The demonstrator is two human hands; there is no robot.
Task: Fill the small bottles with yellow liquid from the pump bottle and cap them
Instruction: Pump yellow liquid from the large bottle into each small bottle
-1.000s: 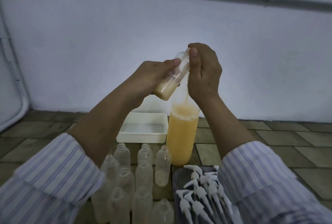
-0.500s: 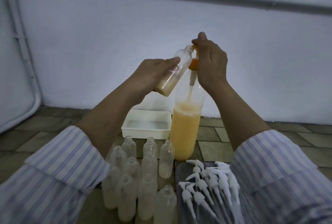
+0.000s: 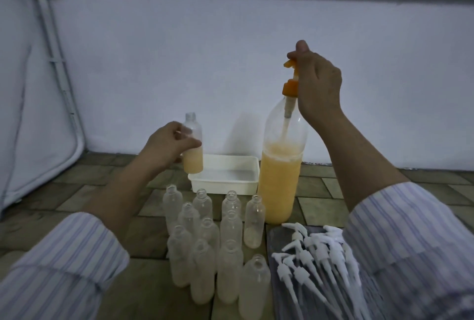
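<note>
A tall clear pump bottle (image 3: 280, 178) about two-thirds full of yellow liquid stands on the tiled floor. My right hand (image 3: 318, 86) holds its orange pump head (image 3: 290, 77), which is raised above the bottle neck. My left hand (image 3: 166, 147) grips a small clear bottle (image 3: 193, 145), upright and about half full of yellow liquid, uncapped, to the left of the pump bottle and above the tray's left end. Several small open bottles (image 3: 218, 242) stand clustered in front; most look empty or hold a little liquid at the bottom.
A white rectangular tray (image 3: 225, 183) sits behind the cluster, near the wall. Several white pump caps (image 3: 315, 260) lie piled on a dark mat at the lower right. A white wall with a pipe runs behind; a white frame stands at the left.
My left hand has lowered the small bottle away from the pump spout and turned it upright, moving left. My right hand stays on the pump head, which has risen.
</note>
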